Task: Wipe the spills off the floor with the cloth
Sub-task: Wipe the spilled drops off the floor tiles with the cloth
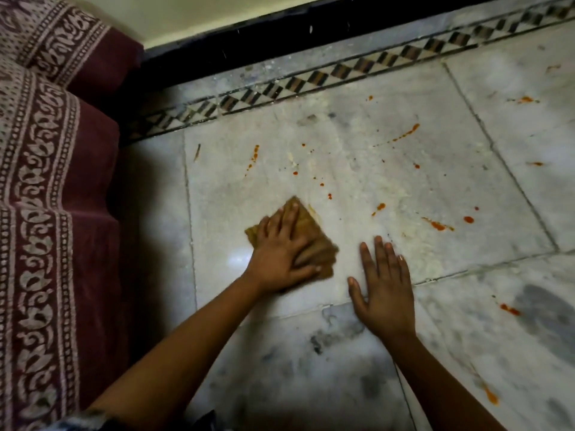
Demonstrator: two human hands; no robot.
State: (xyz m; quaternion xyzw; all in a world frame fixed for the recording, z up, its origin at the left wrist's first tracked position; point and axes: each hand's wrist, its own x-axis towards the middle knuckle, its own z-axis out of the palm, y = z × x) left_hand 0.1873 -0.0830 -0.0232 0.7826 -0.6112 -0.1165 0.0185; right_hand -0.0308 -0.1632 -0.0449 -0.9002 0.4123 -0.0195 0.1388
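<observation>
The cloth (pixel 306 236) is a brownish-yellow rag, folded into a rough triangle with its peak pointing away from me, its near edge smeared with blur. It lies flat on the pale marble floor (pixel 357 157), near the left edge of the big square slab in front of me. My left hand (pixel 280 247) presses down on it, fingers straight and laid along the fabric, thumb stretched out to the side over its near corner; I am pushing it, not clutching it.

My right hand (pixel 384 286) rests just beside the cloth, apart from it, palm down on bare stone with the fingers spread and straight, holding nothing.

The spills (pixel 437 224) are orange-red drops and thin streaks, scattered over the slab beyond and to the right of both hands, with more on the neighbouring slabs, including one blot (pixel 509 310) on the slab right of my right wrist. A faint creamy film dulls parts of the stone around them. The marble is glossy, white with grey veining and dark smudges near me, cut by thin grout lines.

Further off runs a narrow inlaid border (pixel 311 80) of dark and light diamonds, then a black skirting (pixel 249 42) under a cream wall. At my left, a maroon printed fabric (pixel 53 188) with pale leafy bands drapes in heavy folds.
</observation>
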